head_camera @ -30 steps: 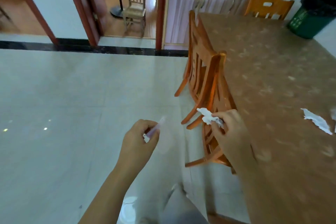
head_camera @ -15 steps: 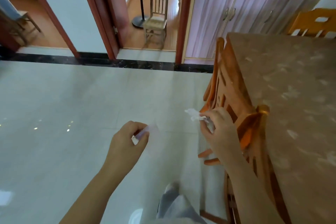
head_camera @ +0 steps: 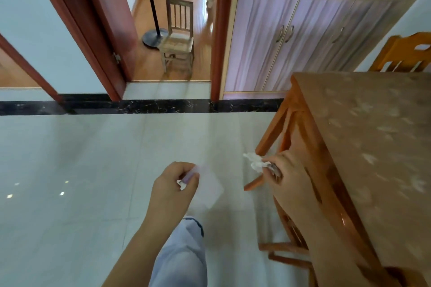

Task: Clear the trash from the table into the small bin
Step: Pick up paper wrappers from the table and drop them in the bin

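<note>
Left hand (head_camera: 173,185) pinched clear wrapper (head_camera: 207,190), frame centre; right hand (head_camera: 283,178) gripped crumpled tissue (head_camera: 254,162) beside table (head_camera: 373,147). No legible writing.

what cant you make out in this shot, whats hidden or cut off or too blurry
- Small bin: out of frame, head view.
- Table: right side cut by edge, so remaining trash unknown.
- Clear wrapper in left hand: motion-blurred.
- White tissue: mostly hidden inside right hand.

No legible text, label, brand, number or sign appears on any surface or object in the head view.
</note>
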A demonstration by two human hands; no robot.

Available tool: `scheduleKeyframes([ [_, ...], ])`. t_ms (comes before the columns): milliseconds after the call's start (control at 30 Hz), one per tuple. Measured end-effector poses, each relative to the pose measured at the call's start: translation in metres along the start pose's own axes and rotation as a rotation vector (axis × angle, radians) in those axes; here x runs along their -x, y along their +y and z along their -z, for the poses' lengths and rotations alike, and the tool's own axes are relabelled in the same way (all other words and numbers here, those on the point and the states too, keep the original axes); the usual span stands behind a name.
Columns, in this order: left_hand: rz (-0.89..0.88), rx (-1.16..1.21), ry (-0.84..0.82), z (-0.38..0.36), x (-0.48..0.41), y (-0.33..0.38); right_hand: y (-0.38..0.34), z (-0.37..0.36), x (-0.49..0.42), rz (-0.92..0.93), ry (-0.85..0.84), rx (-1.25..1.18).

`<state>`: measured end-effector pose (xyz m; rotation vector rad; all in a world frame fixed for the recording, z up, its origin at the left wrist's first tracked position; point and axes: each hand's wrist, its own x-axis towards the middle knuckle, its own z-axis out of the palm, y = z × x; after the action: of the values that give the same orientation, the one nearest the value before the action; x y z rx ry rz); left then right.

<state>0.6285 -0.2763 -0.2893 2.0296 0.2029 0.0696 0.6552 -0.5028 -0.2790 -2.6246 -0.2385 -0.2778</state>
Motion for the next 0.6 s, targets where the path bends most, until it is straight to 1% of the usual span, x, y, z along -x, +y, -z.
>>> scheduleKeyframes([
  [67,-0.003,0.004,-0.013,0.01,-0.052,-0.001,-0.008,-0.016,-0.051,-0.022,-0.018,0.0],
  [200,-0.051,-0.005,-0.042,0.034,-0.148,0.003,-0.034,-0.046,-0.153,-0.026,0.04,-0.057],
  [300,-0.082,-0.012,-0.069,0.042,-0.217,0.01,-0.042,-0.062,-0.217,-0.075,0.047,-0.077],
  [400,-0.116,-0.046,-0.079,0.038,-0.275,0.017,-0.034,-0.073,-0.262,-0.107,0.04,-0.079],
  [467,-0.132,-0.064,-0.116,0.029,-0.312,0.021,-0.022,-0.077,-0.287,-0.139,0.049,-0.095],
  [600,-0.172,-0.081,-0.179,-0.001,-0.392,0.035,0.014,-0.087,-0.35,-0.201,0.138,-0.109],
])
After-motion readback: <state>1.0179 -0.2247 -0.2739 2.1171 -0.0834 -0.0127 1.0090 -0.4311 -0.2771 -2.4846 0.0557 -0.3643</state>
